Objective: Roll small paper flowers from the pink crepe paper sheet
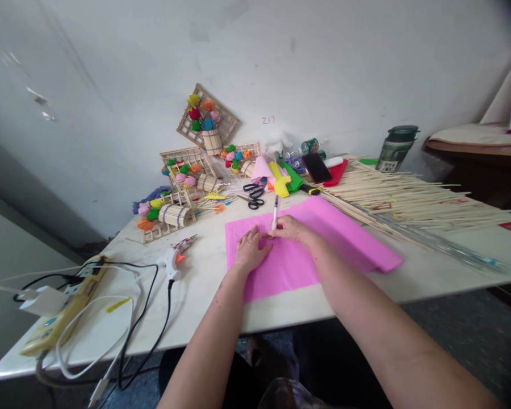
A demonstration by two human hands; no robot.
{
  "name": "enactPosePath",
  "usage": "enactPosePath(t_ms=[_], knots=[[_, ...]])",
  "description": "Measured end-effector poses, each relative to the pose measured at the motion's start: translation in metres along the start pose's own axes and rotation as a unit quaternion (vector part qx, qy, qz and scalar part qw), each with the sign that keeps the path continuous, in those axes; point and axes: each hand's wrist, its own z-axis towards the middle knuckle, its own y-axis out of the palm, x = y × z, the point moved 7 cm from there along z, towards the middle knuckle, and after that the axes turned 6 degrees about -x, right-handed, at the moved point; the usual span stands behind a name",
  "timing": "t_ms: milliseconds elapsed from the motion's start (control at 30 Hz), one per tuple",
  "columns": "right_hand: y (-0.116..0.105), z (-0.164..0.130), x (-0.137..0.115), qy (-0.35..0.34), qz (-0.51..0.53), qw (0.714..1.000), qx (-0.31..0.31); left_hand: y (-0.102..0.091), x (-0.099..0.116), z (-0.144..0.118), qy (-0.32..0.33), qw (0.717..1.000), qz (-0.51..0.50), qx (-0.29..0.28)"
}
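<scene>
A large sheet of pink crepe paper (281,272) lies across the front of the table, partly rolled or folded at its right side. My left hand (252,250) is spread on the paper, fingers stretched out and pressing it down. In my right hand (290,228) is a white pen (275,213), held upright with its lower end at the paper near my left fingertips. A small dark thing shows between the two hands, too small to name. Beyond the paper lie black-handled scissors (254,196).
To the left are a hot glue gun (173,258) with its cable and a power strip (63,307). Bamboo lattice pieces with paper flowers (174,216) stand at the back left. Bamboo sticks (392,196), a phone (316,168) and a green cup (396,149) are at the right.
</scene>
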Motion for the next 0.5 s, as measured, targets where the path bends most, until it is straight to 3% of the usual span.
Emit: enactPosePath(t_ms=[233, 500], knots=[[0.003, 0.002, 0.010, 0.005, 0.088, 0.996, -0.002, -0.001, 0.000, 0.000, 0.011, 1.000, -0.006, 0.010], [0.001, 0.002, 0.012, 0.009, 0.022, 1.000, 0.018, 0.001, 0.000, 0.002, 0.004, 1.000, 0.010, 0.001]])
